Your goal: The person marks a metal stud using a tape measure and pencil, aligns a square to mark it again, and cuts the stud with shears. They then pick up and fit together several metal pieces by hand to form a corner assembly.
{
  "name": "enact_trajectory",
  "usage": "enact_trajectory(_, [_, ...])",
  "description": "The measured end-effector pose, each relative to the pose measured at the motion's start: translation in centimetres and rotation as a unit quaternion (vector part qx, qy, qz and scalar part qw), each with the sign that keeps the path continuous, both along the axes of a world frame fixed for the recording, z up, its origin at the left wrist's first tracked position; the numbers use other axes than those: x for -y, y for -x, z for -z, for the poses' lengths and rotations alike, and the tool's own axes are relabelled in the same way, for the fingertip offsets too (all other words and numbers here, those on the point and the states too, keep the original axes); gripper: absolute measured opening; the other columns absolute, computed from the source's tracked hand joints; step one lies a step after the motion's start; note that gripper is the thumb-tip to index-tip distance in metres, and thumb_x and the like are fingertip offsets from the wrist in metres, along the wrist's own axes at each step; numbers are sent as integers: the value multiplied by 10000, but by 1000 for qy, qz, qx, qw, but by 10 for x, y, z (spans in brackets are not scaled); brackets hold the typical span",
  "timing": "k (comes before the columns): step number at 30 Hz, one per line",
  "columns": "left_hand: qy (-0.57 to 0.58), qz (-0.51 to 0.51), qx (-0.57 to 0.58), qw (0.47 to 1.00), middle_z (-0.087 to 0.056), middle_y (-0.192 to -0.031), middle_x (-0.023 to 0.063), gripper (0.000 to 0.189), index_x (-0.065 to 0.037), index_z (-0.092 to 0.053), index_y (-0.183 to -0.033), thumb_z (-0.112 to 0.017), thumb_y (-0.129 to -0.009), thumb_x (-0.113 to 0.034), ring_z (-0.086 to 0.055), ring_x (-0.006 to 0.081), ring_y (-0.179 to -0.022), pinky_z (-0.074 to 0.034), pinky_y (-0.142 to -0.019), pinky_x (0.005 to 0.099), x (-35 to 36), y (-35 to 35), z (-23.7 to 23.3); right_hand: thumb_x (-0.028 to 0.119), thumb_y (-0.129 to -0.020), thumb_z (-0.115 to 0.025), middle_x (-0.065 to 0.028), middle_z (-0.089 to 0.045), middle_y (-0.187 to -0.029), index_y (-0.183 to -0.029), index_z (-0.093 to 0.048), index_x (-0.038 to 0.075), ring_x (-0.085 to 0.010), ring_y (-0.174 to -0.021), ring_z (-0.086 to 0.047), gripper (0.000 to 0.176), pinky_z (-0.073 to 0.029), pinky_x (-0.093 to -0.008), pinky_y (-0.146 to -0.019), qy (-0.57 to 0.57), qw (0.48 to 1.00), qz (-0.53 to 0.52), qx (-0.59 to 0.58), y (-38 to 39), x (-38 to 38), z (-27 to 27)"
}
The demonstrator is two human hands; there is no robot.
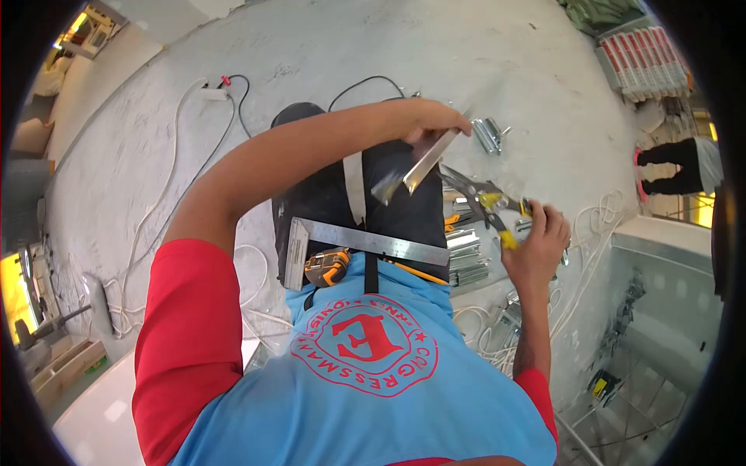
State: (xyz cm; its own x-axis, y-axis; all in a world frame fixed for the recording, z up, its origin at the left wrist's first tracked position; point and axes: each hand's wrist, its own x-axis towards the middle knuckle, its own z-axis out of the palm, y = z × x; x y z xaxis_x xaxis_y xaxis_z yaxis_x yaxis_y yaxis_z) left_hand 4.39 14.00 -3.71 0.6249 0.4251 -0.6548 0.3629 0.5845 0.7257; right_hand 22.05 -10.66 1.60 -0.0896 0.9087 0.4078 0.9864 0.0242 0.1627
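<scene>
My left hand (435,123) is closed around a thin, bent strip of shiny metal (429,165), which slants down over my lap and is partly blurred. To its right, my right hand (542,247) grips the yellow handles of tin snips (491,199). Their handles are spread, and the blades point toward the strip, overlapping my leg's edge in view. A metal try square (373,239) lies across my lap. By its short arm sits an orange and black tape measure (329,266), and a yellow pencil (416,272) rests at my waist.
Cut metal pieces (466,252) are piled on the floor at my right, with more metal pieces (488,136) farther ahead. White cords (171,167) run along the left to a power strip (214,94). Another person (672,167) stands at the far right, near stacked red-and-white packages (641,62).
</scene>
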Motion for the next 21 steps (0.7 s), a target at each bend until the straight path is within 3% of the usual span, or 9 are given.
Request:
enact_trajectory(2, [-46, 7, -8, 999, -533, -750, 64, 279, -60, -620, -805, -774, -821, -291, -552, 176, -607, -516, -528, 379, -7, 19, -27, 115, -732, -784, -162, -562, -1125, -1226, -581, 32, -310, -1010, -586, 541, -474, -416, -909, 70, 995, 33, -58, -6, 26, 17])
enact_trajectory(4, [-187, 80, 77, 976, -602, -800, 86, 352, -20, -708, -882, -823, -773, -334, -572, 166, -638, -479, -517, 355, -18, 33, -10, 127, -780, -808, -110, -582, -1105, -1213, -585, 8, -213, -1014, -585, 502, -475, -358, -905, 197, 866, 129, -441, -12, 46, 43])
enact_trajectory(5, [-188, 76, 77, 976, -602, -800, 86, 352, -20, -708, -882, -823, -773, -334, -572, 166, -638, -479, -517, 355, -26, 31, 9, 127, -780, -808, -110, -582, -1105, -1213, -585, 8, -213, -1014, -585, 502, -475, -358, -905, 198, 867, 125, -439, -13, 49, 50])
enact_trajectory(7, [-229, 72, -74, 968, -628, -807, 112, 403, -2, -729, -952, -827, -753, -339, -630, 199, -713, -511, -572, 389, -19, 39, 6, 148, -831, -802, -55, -596, -1073, -1212, -585, -2, -127, -988, -559, 464, -474, -299, -866, 242, 683, 128, -677, 0, 51, 56])
enact_trajectory(8, [-221, 72, -81, 969, -628, -807, 112, 403, -2, -729, -952, -827, -753, -339, -630, 199, -713, -511, -572, 389, -17, 45, 7, 122, -837, -790, -12, -601, -1033, -1211, -590, 1, -96, -942, -551, 441, -476, -267, -845, 231, 686, 98, -683, 6, 50, 56])
enact_trajectory(10, [-407, 253, -122, 869, -636, -1124, 233, 727, 31, -538, -1338, -758, -792, -397, -630, 392, -1074, -502, -876, 456, -18, 56, 4, 118, -841, -787, -16, -604, -1041, -1216, -589, 1, -100, -943, -557, 439, -480, -267, -841, 238, 674, 91, -693, 18, 41, 55])
enact_trajectory(11, [-402, 256, -125, 870, -636, -1124, 233, 727, 31, -538, -1338, -758, -792, -397, -630, 392, -1074, -502, -876, 456, -12, 63, 6, 114, -845, -784, -19, -608, -1049, -1221, -589, 0, -104, -944, -564, 438, -484, -266, -838, 239, 671, 84, -697, 22, 37, 55])
enact_trajectory(16, [-586, 298, -300, 691, -594, -1186, 215, 656, -18, -453, -1298, -748, -840, -382, -628, 415, -1072, -513, -905, 479, 24, 110, -47, 121, -825, -821, -46, -626, -1124, -1345, -551, -11, -129, -1012, -588, 601, -487, -286, -889, 251, 628, 79, -733, 37, 30, 69])
enact_trajectory(21, [-575, 288, -331, 691, -624, -1094, 191, 626, -7, -485, -1253, -735, -873, -436, -679, 342, -972, -561, -774, 453, 48, 147, -53, 173, -799, -852, -58, -628, -1173, -1395, -527, -7, -154, -1062, -591, 703, -474, -303, -931, 260, 650, 63, -711, 51, 21, 73])
